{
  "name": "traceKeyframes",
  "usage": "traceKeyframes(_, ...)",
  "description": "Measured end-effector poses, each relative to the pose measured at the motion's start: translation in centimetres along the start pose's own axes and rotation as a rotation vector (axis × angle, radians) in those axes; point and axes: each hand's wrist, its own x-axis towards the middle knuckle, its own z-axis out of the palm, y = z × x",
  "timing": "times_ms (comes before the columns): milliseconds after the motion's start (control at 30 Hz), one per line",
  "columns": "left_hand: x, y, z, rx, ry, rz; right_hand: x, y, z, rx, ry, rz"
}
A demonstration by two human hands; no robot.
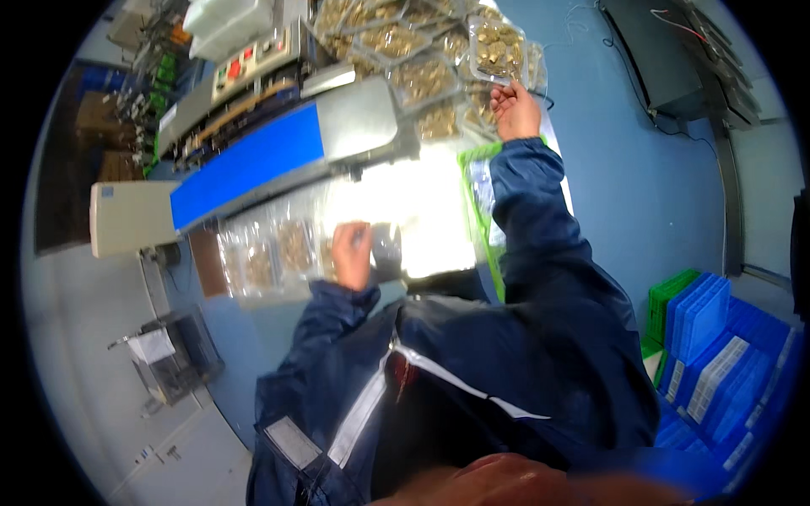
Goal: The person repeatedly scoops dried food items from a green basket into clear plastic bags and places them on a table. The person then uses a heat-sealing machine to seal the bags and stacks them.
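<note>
Many clear plastic packs of brown, dried-looking food pieces cover the far end of the worktable. My right hand point(516, 112) grips the near edge of one such clear pack point(497, 49), lying above the others. My left hand point(352, 255) is lower and to the left, blurred, with fingers bent, beside a small dark, shiny patch on the bright tabletop; whether it holds anything is unclear. Left of it lie filled clear packs point(294, 245) in a row. Between the hands the tabletop point(436, 215) is washed out by glare.
A machine with a blue belt point(250, 164) and a control panel point(243, 63) runs along the left. A green plastic basket point(469, 183) stands by my right forearm. Blue crates point(699, 316) are stacked at the lower right. A dark cabinet point(658, 57) is at the upper right.
</note>
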Motion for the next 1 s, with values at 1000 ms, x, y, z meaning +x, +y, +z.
traceKeyframes(1000, -3.4, -2.2, 2.7, 0.319, -0.527, 0.052, -33.6, 9.4, -9.2, -0.651, 0.014, 0.217)
